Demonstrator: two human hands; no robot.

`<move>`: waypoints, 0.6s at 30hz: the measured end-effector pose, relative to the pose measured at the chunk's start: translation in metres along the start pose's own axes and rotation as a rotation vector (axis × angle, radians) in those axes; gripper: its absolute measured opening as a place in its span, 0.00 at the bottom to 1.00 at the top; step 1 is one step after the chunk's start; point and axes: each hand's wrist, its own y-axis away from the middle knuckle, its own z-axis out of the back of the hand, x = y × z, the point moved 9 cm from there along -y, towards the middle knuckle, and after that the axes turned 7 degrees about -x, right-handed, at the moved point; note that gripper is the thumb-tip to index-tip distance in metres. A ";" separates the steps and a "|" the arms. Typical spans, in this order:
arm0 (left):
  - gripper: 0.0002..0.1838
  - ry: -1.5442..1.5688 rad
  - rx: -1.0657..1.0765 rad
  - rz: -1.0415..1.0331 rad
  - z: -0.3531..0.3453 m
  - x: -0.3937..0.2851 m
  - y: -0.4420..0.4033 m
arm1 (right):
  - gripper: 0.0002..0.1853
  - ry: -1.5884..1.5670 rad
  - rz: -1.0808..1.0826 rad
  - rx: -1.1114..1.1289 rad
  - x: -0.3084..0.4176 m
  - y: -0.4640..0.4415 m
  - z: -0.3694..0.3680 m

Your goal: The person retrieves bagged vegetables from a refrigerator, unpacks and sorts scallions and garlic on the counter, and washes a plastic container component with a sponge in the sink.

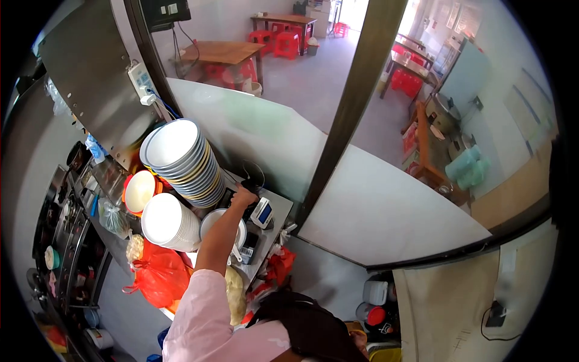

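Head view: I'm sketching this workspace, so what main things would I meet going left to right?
Bulging translucent bag, stack of white bowls, outstretched hand, device with a blue screen, red lid, pale green plastic bundle.

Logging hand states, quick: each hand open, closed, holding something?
Left hand: at a small black object beside a white, boxy, blue-screened device; grip unclear.
Right hand: mostly hidden; can't tell.

From here, the left hand (243, 196), just right of the tall bowl stack (181, 158), hides whatever its fingertips meet; the forearm (221, 241) half covers a white round vessel (207, 224) near that stack.
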 end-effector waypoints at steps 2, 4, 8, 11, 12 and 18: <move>0.71 -0.075 0.010 -0.003 -0.011 0.002 -0.003 | 0.10 0.026 0.027 -0.005 0.008 -0.006 0.002; 0.68 -0.120 -0.011 0.003 -0.015 0.001 -0.001 | 0.10 0.051 0.009 -0.020 0.016 -0.014 0.005; 0.67 -0.157 -0.009 0.014 -0.021 0.003 -0.001 | 0.09 0.065 -0.052 -0.053 0.027 -0.023 0.007; 0.67 -0.162 0.016 -0.004 -0.036 0.013 -0.020 | 0.09 0.100 -0.033 -0.023 0.009 -0.055 0.009; 0.67 -0.155 0.011 -0.025 -0.038 0.015 -0.024 | 0.09 0.121 -0.006 0.002 -0.001 -0.072 0.009; 0.64 -0.116 -0.003 -0.149 -0.063 0.036 -0.046 | 0.10 0.320 0.208 0.116 0.050 -0.107 0.014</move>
